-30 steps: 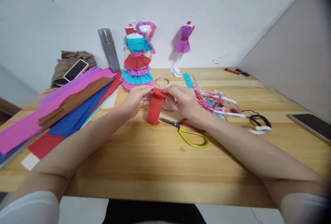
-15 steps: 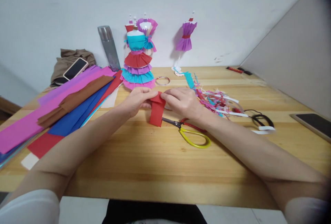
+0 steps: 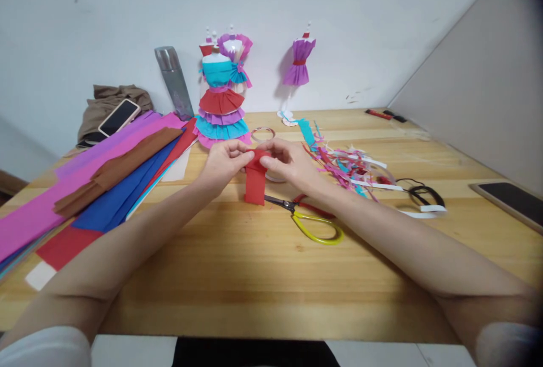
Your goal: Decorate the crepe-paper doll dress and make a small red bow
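Between my two hands is a folded strip of red crepe paper [image 3: 255, 187], its lower end hanging down over the table. My left hand [image 3: 224, 163] pinches the strip's upper left edge between thumb and fingers. On the other side, my right hand [image 3: 291, 164] grips the upper right edge with its thumb in front. Scissors [image 3: 292, 206] with one yellow and one red handle lie on the wood just right of the strip, their blade tips close to it. Behind my hands stands a small dress form [image 3: 220, 101] in tiered paper ruffles.
Stacked coloured paper sheets [image 3: 127, 180] cover the left side. A steel flask [image 3: 173, 81], a phone [image 3: 119, 117], and brown cloth [image 3: 116, 95] stand or lie behind them. Paper scraps [image 3: 343, 166], a black cord [image 3: 426, 196] and another phone [image 3: 509, 197] are rightward. A purple-dressed form [image 3: 299, 64] stands at the wall.
The right hand has turned, so its thumb now shows in front of the strip's top. Both hands still hold the red paper. The whole view has shifted slightly.
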`<state>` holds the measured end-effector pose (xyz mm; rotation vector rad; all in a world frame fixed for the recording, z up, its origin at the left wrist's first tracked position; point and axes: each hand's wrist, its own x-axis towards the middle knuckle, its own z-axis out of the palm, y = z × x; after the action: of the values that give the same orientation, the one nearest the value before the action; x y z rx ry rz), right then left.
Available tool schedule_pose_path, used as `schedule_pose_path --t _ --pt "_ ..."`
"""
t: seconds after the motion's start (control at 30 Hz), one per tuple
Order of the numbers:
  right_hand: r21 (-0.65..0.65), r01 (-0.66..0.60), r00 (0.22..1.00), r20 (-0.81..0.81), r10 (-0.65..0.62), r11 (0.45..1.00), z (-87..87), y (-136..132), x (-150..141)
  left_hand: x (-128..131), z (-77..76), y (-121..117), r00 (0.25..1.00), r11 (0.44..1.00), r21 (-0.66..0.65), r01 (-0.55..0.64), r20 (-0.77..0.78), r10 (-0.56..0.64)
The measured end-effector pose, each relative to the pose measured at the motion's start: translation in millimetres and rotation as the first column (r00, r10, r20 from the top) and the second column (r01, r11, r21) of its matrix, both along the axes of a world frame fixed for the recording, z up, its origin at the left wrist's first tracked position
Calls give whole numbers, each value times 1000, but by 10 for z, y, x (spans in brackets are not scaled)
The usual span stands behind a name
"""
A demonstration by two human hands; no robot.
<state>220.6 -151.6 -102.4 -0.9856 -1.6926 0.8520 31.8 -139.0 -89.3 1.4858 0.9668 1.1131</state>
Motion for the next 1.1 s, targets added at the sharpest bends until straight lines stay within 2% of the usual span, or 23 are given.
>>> schedule_pose_path --t 0.2,0.33,0.47,0.63,0.87,1.1 --pt "-93 18 996 -81 -25 996 -27 30 -35 17 -7 -2 1000 1000 17 -1 4 1" --pt "-120 -12 996 -92 1 993 -31 37 -21 6 11 -15 999 1000 6 20 -33 -20" --pt "-182 -47 995 -94 30 982 -23 11 -31 -2 30 -36 998 999 36 -10 -66 12" --pt "-139 -78 992 -108 64 987 3 -21 -58 9 3 -21 998 999 39 -12 -65 15" --pt "-129 -102 991 -94 91 986 -3 -13 -73 14 -39 8 999 1000 0 30 -27 -30" --pt "-131 -127 988 -106 113 983 -32 26 -85 -1 -57 8 1000 1000 6 13 -21 -13"
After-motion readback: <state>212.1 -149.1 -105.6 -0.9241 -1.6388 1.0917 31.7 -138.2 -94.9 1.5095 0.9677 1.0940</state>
